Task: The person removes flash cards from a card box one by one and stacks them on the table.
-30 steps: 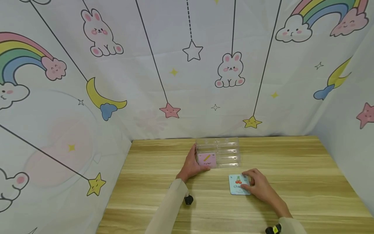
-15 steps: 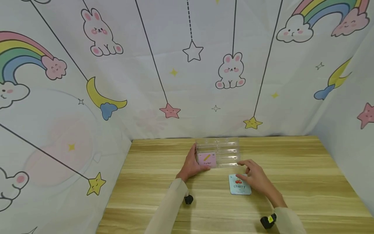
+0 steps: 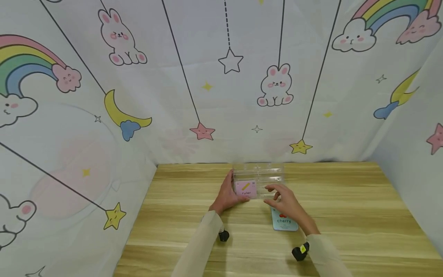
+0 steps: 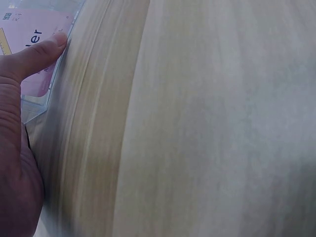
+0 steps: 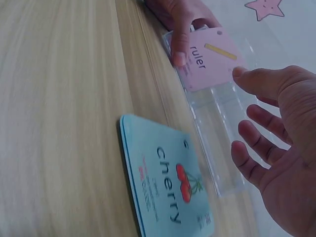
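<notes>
My left hand [image 3: 228, 194] grips the left side of a clear plastic card rack [image 3: 271, 174], thumb along its front edge. A pink card [image 3: 246, 189] with a yellow ruler and the word "ruler" sits in the rack's front left compartment. Over the rack's front right part hovers my right hand [image 3: 285, 202], thumb apart from loosely bent fingers, holding nothing. Below it on the table lies a stack of light blue cards [image 5: 165, 173], the top one reading "cherry". The right hand hides the upper part of that stack in the head view.
The wood-grain table [image 3: 194, 175] carries the rack near its back edge. A white cloth [image 3: 238, 100] printed with rabbits, stars and rainbows hangs behind and at both sides. A black wrist camera [image 3: 300, 252] sits on the right wrist, another [image 3: 223, 235] on the left.
My right hand has left the blue cherry cards and moved left and away from me to the rack, with nothing in it. The left hand keeps its place on the rack.
</notes>
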Tool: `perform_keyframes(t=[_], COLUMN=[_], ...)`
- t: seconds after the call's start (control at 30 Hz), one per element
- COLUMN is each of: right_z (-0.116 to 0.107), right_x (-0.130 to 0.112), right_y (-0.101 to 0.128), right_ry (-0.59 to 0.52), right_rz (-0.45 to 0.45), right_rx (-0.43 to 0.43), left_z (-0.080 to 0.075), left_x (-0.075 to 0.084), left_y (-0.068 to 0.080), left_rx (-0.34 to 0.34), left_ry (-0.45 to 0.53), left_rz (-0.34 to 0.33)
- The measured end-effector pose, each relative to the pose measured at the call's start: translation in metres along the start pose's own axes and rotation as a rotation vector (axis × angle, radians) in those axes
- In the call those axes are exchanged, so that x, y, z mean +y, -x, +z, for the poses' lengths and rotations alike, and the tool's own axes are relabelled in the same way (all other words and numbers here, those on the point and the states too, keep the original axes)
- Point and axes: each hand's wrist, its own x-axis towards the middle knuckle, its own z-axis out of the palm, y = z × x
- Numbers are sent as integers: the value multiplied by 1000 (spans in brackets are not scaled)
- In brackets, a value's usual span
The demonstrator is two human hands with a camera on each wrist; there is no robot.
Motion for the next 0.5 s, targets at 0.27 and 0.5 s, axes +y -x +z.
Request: perform_keyframes(t=[0.27,0.5], right_z=[12,17], right_x=[-9,-14], right_y=[-18,-26], right_ry=[-33,-37], right_rz=[26,21], right_rx=[-35,-54], left_z=[0,0], left_x=[-3,-3], left_y=[-2,-3], left_rx=[0,-3], left_ry=[14,33], left_rz=[13,9])
